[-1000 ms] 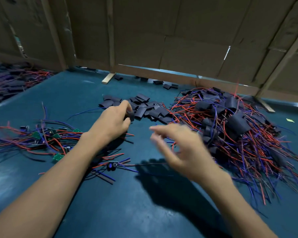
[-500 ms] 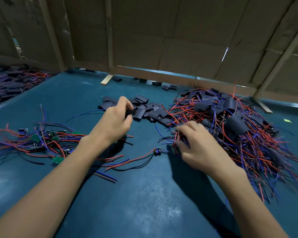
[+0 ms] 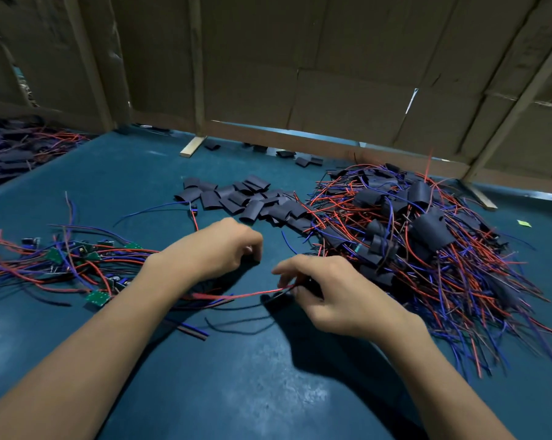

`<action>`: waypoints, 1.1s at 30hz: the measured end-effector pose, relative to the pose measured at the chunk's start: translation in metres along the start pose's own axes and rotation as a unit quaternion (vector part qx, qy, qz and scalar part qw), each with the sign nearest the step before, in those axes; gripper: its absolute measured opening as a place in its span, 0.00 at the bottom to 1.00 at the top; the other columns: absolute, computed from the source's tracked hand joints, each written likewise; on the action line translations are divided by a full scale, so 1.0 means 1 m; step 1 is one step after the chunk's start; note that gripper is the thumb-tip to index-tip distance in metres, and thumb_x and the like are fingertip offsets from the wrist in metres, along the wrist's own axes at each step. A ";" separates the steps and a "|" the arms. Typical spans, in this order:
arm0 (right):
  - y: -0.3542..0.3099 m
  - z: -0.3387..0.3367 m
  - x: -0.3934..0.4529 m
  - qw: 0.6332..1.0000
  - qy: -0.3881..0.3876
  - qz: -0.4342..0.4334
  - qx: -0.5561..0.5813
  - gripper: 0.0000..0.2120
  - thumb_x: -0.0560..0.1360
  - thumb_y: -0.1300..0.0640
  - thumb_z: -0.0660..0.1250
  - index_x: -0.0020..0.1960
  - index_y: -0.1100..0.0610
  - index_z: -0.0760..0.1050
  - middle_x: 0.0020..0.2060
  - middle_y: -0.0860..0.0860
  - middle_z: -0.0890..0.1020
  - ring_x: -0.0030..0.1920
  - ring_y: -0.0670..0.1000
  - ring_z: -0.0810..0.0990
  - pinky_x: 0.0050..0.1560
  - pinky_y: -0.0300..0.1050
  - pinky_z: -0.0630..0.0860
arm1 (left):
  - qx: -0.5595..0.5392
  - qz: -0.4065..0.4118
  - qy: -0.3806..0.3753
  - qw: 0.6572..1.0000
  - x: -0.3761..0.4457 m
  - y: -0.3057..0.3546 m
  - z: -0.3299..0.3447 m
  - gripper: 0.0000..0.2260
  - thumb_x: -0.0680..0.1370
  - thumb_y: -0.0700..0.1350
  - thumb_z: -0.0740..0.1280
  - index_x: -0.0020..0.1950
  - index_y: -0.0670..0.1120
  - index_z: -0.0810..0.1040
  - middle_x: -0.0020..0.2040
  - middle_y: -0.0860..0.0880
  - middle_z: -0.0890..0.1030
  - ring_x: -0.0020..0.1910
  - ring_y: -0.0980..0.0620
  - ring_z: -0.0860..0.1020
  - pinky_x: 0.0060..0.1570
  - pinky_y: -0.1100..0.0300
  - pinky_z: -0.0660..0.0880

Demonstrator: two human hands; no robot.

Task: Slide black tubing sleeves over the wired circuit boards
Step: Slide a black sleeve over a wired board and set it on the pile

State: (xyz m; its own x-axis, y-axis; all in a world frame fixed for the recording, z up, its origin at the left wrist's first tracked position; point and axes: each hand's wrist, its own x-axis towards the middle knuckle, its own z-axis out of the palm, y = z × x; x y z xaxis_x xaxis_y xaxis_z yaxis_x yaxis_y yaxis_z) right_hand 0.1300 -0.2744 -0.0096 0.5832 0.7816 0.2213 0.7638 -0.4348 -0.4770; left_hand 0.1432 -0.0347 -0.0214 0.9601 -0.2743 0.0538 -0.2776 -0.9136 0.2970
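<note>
A dark teal counter (image 3: pixel 268 392) fills the lower view, backed by cardboard panels (image 3: pixel 347 74) braced with wooden strips. The largest heap on it, at the right, is a tangle of red and blue wired circuit boards already wearing black sleeves (image 3: pixel 427 242). At the left lies a smaller spread of bare green circuit boards (image 3: pixel 77 258) with red and blue leads, their wires running under the left forearm. Between the two, toward the back, sits a loose pile of empty black tubing sleeves (image 3: pixel 252 201), flattened and overlapping, touching the edge of the right heap. A few more sleeves lie scattered at the foot of the cardboard. Another dark heap of wires shows at the far left edge, too blurred to detail.

The left hand (image 3: pixel 217 249) hovers near the middle of the counter, its fingers (image 3: pixel 252 246) curled inward around something small and dark; whether that is a sleeve I cannot tell. The right hand (image 3: pixel 341 293) is just beside it, thumb and forefinger pinching a red wire (image 3: pixel 242 295) that stretches left toward the other wrist, with a small dark part held under the fingertips. A single wired board (image 3: pixel 192 208) lies apart beside the sleeve pile.
</note>
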 end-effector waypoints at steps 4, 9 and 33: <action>-0.005 -0.005 0.000 0.996 -0.083 -0.010 -0.030 0.13 0.75 0.55 0.72 0.59 0.51 0.83 0.44 0.44 0.80 0.46 0.42 0.75 0.51 0.31 0.68 | 0.035 -0.003 -0.027 0.999 0.000 0.003 -0.005 0.19 0.76 0.31 0.63 0.56 0.51 0.83 0.56 0.52 0.83 0.58 0.50 0.79 0.59 0.53 0.75; -0.005 -0.019 -0.006 0.986 -0.127 0.040 0.102 0.20 0.72 0.44 0.75 0.62 0.46 0.82 0.43 0.43 0.72 0.47 0.43 0.75 0.47 0.33 0.66 | 0.066 -0.013 -0.059 0.996 -0.002 0.005 -0.009 0.24 0.74 0.31 0.61 0.60 0.54 0.83 0.57 0.52 0.83 0.57 0.48 0.81 0.57 0.52 0.77; 0.033 -0.040 -0.014 0.957 -0.054 0.210 0.191 0.09 0.67 0.57 0.81 0.46 0.49 0.88 0.37 0.49 0.86 0.38 0.44 0.82 0.42 0.34 0.76 | 0.000 0.004 -0.094 0.996 -0.008 0.016 -0.009 0.34 0.77 0.51 0.74 0.79 0.60 0.62 0.61 0.53 0.77 0.57 0.54 0.74 0.59 0.60 0.71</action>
State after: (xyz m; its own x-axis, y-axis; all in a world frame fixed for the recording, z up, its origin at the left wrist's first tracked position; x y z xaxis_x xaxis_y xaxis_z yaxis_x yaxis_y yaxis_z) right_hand 0.1584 -0.3173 0.0057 0.7690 0.6241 -0.1384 0.2987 -0.5422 -0.7854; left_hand 0.1317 -0.0440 -0.0083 0.9347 -0.3336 -0.1225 -0.2862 -0.9110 0.2969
